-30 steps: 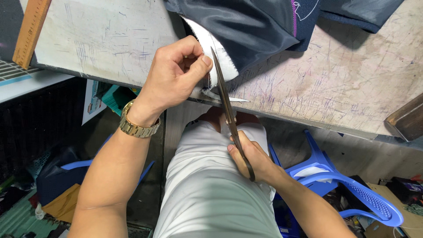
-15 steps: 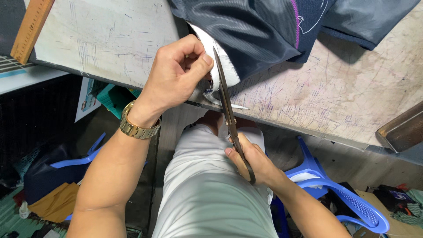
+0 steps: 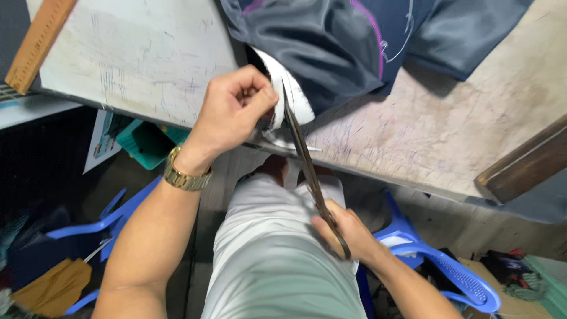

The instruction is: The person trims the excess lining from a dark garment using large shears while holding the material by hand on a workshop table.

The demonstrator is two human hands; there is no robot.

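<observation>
My left hand pinches the edge of a white cloth strip that sticks out from under dark navy fabric at the near edge of the worktable. My right hand grips the handles of long dark scissors below the table edge. The blades point up and lie against the white strip right beside my left fingers. A gold watch sits on my left wrist.
A wooden ruler lies at the table's far left. A dark wooden block rests at the right edge. Blue plastic chairs stand on the floor on both sides, and a green box sits under the table.
The view has shifted slightly, so the table and cloth sit further right. Both hands keep their grips, with the scissors still at the white strip.
</observation>
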